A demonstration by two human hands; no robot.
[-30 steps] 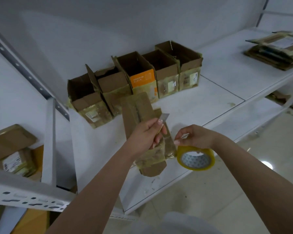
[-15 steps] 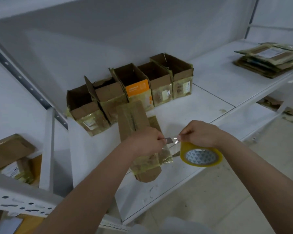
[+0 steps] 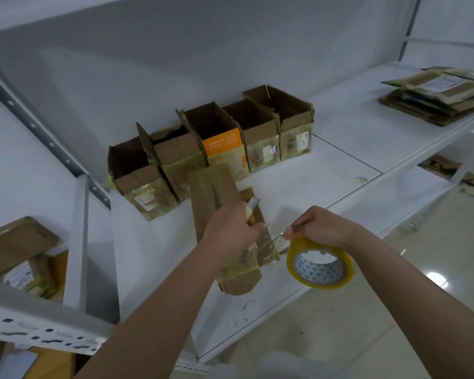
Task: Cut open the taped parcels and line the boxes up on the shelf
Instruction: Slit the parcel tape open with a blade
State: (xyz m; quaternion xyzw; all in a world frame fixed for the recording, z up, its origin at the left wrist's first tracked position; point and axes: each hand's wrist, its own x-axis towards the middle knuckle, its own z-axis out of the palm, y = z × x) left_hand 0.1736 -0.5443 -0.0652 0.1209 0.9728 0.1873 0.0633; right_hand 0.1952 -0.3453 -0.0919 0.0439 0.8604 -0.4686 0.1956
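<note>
Several opened cardboard boxes point(image 3: 211, 143) stand in a row at the back of the white shelf point(image 3: 340, 165), one with an orange panel point(image 3: 222, 142). My left hand point(image 3: 231, 229) grips a small cutter point(image 3: 251, 207) with its blade pointing up, and holds a flattened, taped cardboard box point(image 3: 216, 192) over the shelf. My right hand point(image 3: 318, 227) pinches the free end of clear tape, and the yellow tape roll point(image 3: 320, 265) hangs under its fingers. A strand of tape stretches between the two hands.
A pile of flattened cartons point(image 3: 438, 94) lies at the shelf's far right. Taped parcels point(image 3: 19, 255) sit on a lower shelf at left behind a perforated rail point(image 3: 39, 326). Cardboard scraps point(image 3: 443, 165) lie on the lower shelf at right, above a glossy floor.
The cutter in my left hand went down to the tape strand, then came back up with the blade upward. My right hand and the roll shifted slightly right and lower.
</note>
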